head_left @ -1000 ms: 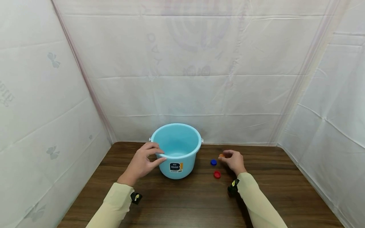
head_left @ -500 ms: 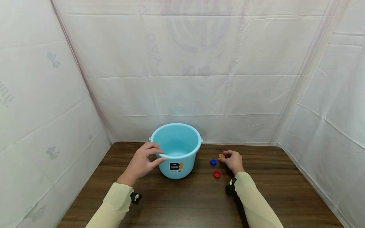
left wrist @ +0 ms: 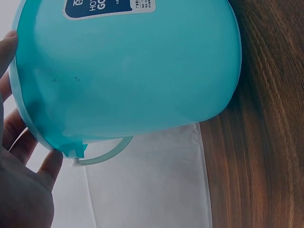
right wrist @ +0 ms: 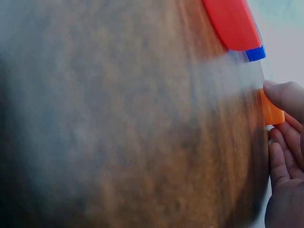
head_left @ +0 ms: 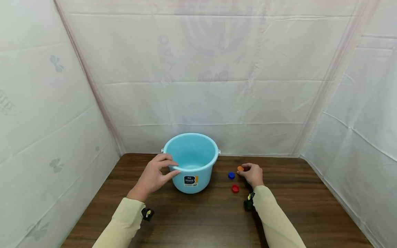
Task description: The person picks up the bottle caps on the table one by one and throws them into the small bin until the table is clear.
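Observation:
A light blue bucket (head_left: 186, 179) stands upright at the back of the table, its mouth facing up. My left hand (head_left: 156, 174) holds its near left rim, fingers over the edge and thumb on the outside. In the left wrist view the fingers (left wrist: 50, 166) lie along the rim. To the right, my right hand (head_left: 254, 175) pinches an orange bottle cap (head_left: 240, 168) between thumb and fingers, low at the tabletop. The right wrist view has the orange cap between the fingers too. A blue bottle cap (head_left: 231, 175) and a red bottle cap (head_left: 235, 188) lie close by.
The brown wood-grain table (head_left: 198, 224) is bounded by white sheeting (head_left: 198, 103) at the back and both sides. A pale handle (left wrist: 111, 153) hangs at the bucket's side. Dark bands (head_left: 249, 202) sit on both wrists over light sleeves.
My right forearm and wrist have shifted slightly left, and more of the orange bottle cap shows at the fingertips. The left hand stays on the bucket rim.

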Demonstrator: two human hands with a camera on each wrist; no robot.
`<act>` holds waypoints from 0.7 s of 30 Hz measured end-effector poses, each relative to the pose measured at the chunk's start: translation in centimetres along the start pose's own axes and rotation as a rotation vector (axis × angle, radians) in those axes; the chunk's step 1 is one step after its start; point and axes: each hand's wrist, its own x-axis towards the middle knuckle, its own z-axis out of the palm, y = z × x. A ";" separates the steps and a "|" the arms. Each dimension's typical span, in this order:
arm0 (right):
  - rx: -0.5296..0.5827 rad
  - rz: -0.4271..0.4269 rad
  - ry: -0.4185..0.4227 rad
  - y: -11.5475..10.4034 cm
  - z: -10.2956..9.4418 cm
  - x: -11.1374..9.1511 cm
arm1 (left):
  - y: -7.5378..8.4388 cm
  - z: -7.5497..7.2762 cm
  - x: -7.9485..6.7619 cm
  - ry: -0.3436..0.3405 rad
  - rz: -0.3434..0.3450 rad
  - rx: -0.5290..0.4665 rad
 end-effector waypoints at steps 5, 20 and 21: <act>0.005 0.007 0.004 0.0 0.1 0.1 | -0.1 0.0 0.0 0.001 0.004 0.003; 0.008 0.027 0.013 -0.4 -0.1 -0.2 | -0.2 0.1 0.1 -0.003 -0.009 -0.002; 0.009 0.028 0.012 -0.4 -0.1 -0.2 | -0.2 0.1 0.1 -0.003 -0.008 -0.001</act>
